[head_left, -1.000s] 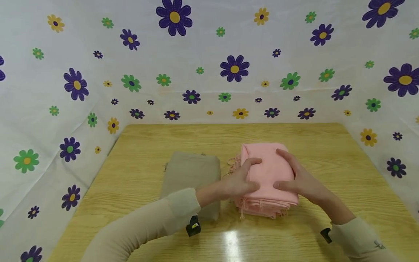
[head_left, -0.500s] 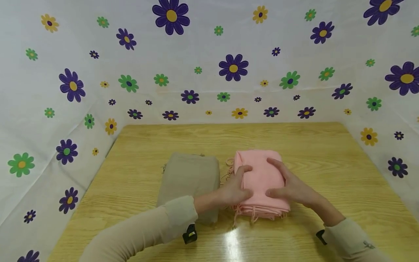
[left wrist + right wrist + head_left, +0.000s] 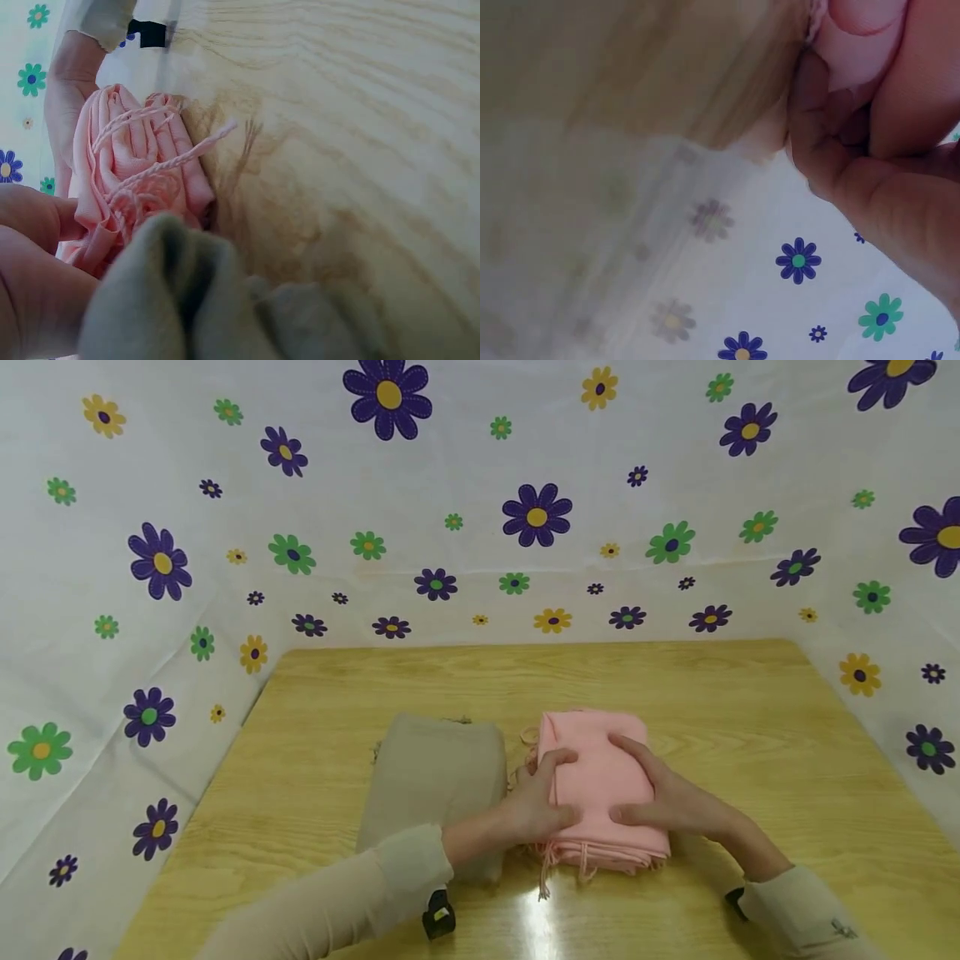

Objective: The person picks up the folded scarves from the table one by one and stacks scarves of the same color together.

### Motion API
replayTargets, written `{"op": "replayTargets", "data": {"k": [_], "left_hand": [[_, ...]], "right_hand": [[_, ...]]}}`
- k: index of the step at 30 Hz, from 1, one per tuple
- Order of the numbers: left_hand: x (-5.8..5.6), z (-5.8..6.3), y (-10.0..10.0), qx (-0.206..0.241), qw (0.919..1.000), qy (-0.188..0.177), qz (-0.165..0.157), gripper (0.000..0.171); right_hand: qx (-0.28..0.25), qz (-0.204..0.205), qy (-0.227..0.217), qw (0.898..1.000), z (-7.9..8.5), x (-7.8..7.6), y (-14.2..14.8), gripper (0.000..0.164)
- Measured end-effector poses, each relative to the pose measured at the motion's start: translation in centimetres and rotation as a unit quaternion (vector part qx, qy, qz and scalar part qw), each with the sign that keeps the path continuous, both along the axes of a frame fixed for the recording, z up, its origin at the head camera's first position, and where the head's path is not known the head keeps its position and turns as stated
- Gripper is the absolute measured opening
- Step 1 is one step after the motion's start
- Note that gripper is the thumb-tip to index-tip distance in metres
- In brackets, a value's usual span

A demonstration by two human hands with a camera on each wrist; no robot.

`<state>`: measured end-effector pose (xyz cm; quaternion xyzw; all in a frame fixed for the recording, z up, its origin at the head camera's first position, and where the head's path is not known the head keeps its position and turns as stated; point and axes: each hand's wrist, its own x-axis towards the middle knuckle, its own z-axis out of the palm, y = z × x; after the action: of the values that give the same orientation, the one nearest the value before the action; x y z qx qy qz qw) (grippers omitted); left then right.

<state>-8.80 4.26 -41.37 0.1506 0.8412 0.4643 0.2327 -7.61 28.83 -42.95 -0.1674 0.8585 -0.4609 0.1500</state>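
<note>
A folded pink scarf (image 3: pixel 596 777) with twisted fringe lies on the right of the table's middle. My left hand (image 3: pixel 536 806) grips its left side, thumb and index finger resting on top. At the opposite side my right hand (image 3: pixel 678 802) holds it the same way; in the right wrist view, fingers (image 3: pixel 821 142) curl in against the pink cloth. The left wrist view shows the scarf's layered folds and a loose fringe strand (image 3: pixel 180 157). Left of it lies a folded grey-beige scarf (image 3: pixel 435 760), partly hidden beneath my left forearm.
The wooden table (image 3: pixel 315 693) reaches back to a white, flower-printed sheet (image 3: pixel 420 485) that also hangs along both sides. Grey-green cloth (image 3: pixel 165 300) fills the bottom of the left wrist view; whether scarf or sleeve, I cannot tell.
Both hands have brought the pink scarf down and a little nearer to me, leftward toward the grey-beige one. Over the last half second it has hardly shifted. The grey-beige scarf stays put.
</note>
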Motion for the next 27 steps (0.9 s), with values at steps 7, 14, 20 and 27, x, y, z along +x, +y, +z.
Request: {"op": "replayTargets", "data": {"k": [7,14,20,27], "left_hand": [[0.3,-1.0,-0.7,0.049,0.9985,-0.019,0.016,0.068],[0.5,-1.3,-1.2,0.103,0.9935,-0.047,0.008,0.070],[0.0,-1.8,-1.1,0.159,0.9851,-0.060,0.026,0.070],[-1.0,-2.3,-1.3,0.169,0.9842,-0.048,0.022,0.068]], "right_hand": [[-0.016,0.008,-0.015,1.000,-0.4,0.2,-0.6,0.094],[-0.015,0.012,-0.009,1.000,-0.6,0.6,-0.9,0.095],[-0.008,0.016,-0.006,1.000,-0.5,0.0,-1.1,0.094],[0.006,0.006,-0.021,1.000,-0.3,-1.0,-1.0,0.094]]}}
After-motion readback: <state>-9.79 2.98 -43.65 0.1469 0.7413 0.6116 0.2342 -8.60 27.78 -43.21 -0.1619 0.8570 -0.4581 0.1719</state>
